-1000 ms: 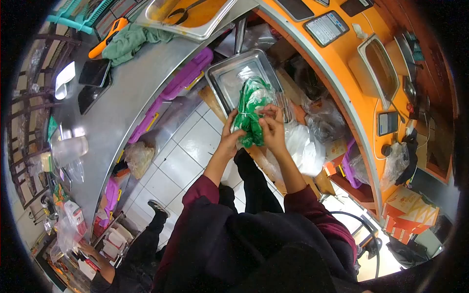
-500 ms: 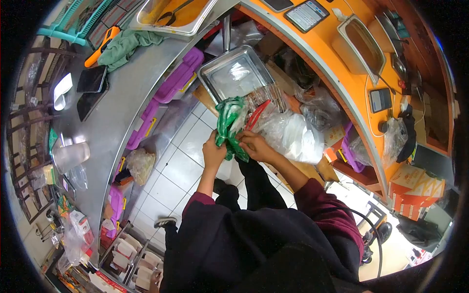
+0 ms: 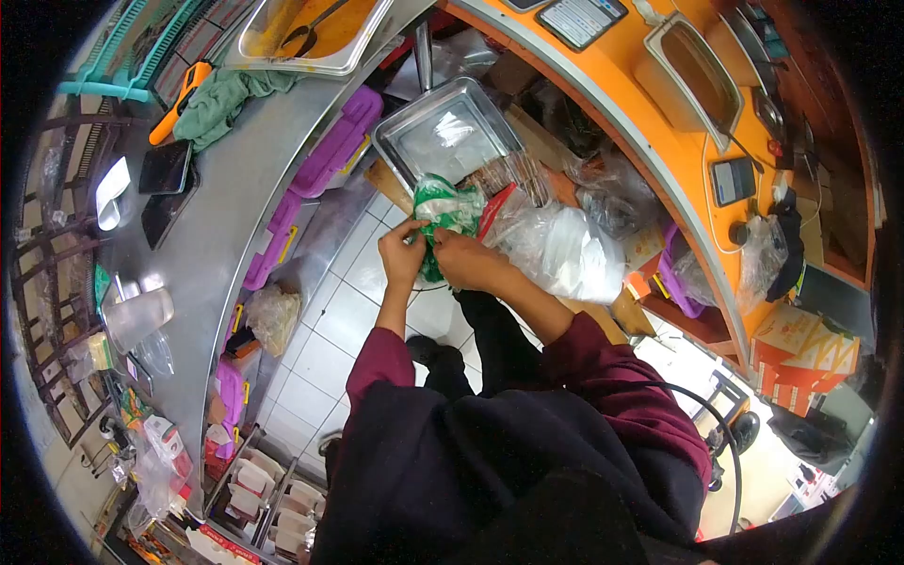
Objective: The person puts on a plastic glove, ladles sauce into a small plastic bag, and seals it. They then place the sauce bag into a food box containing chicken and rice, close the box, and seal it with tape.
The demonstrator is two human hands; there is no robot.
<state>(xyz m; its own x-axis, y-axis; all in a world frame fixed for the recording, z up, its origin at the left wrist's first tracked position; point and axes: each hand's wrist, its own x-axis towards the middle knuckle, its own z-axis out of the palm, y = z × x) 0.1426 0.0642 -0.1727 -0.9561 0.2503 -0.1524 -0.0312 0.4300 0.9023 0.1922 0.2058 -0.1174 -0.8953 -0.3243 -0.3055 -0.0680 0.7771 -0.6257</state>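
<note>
A crumpled green and white plastic bag [image 3: 448,209] is held in front of my body, at the middle of the view. My left hand [image 3: 403,254] pinches its left edge, thumb and fingers together. From the right, my right hand [image 3: 466,261] grips the bag, its fingers closed and partly hidden behind the back of the hand. Just beyond the bag lies a square metal tray [image 3: 452,132]. To the right of it sit clear plastic bags [image 3: 565,254] with white contents, next to a red strip [image 3: 494,213].
On the left runs a steel counter [image 3: 226,179] with a green cloth [image 3: 221,105] and a food pan [image 3: 348,47]. An orange counter [image 3: 650,85] curves along the right, holding phones and metal containers. Purple crates [image 3: 339,146] stand below the steel counter, beside the tiled floor [image 3: 339,320].
My right hand has moved left, nearer my left hand, and both have shifted slightly up on the bag. The bag looks more bunched. The whole view has shifted a little.
</note>
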